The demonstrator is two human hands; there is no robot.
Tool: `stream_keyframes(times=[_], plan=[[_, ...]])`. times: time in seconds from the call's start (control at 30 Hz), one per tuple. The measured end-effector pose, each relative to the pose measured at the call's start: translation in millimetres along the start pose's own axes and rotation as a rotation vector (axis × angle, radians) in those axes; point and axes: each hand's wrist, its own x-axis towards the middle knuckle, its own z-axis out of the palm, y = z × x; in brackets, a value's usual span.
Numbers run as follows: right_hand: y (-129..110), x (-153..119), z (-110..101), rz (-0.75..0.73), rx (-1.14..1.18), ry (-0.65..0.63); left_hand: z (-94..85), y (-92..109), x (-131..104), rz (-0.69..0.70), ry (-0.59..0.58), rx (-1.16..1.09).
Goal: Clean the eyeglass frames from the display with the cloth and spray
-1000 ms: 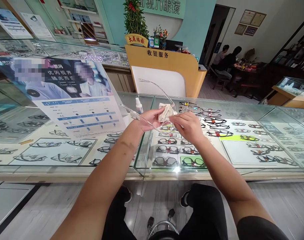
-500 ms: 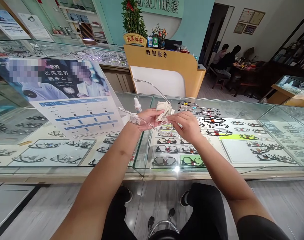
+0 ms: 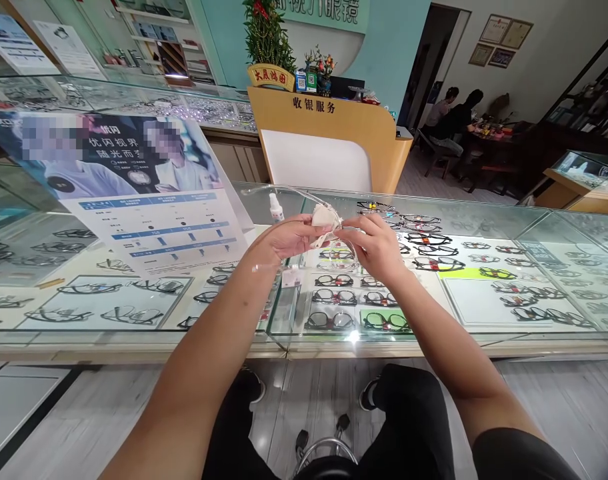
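Observation:
Above the glass counter, a clear-framed pair of eyeglasses (image 3: 345,254) is between my two hands, its temples pointing left. A small white tag (image 3: 291,276) hangs on the lower temple. My left hand (image 3: 297,238) pinches a cream cleaning cloth (image 3: 325,217) around the upper lens. My right hand (image 3: 377,247) is closed on the front of the frame, its fingertips at the bridge area beside the cloth. The exact finger contact there is partly hidden. Just behind my left hand stands a small white spray bottle (image 3: 276,208).
A printed sign (image 3: 149,227) leans on the counter at left. Rows of glasses (image 3: 334,298) lie inside the glass display case (image 3: 484,340). A wooden cashier desk (image 3: 329,123) stands beyond. Two people (image 3: 454,120) sit at a table at back right.
The eyeglasses have tilted in my hands: the upper temple has swung lower and the lower temple, with its tag, has dropped below my left wrist. The cloth has shifted slightly.

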Motion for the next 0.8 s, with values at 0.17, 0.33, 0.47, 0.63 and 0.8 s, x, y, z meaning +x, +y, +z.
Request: stream_keyframes(times=[0.17,0.33,0.47,0.63,0.8], plan=[[1.8,0.4,0.2,-0.036,0.036,0.038,4.2,2.4,-3.1,0.013,0.016,0.050],[-0.9,1.1,-0.1,-0.034,0.058,0.025,15.0,0.3,-2.3,0.033,0.113,0.058],[-4.3,1.7,1.8,-0.063,0.074,0.025,24.1,-6.4,2.0,0.041,0.196,0.075],[1.2,1.1,2.0,-0.038,0.065,0.028,16.3,-9.7,7.0,0.070,0.178,0.017],[3.2,0.3,0.8,-0.026,0.030,-0.028,12.4,0.5,-2.9,0.055,0.124,0.005]])
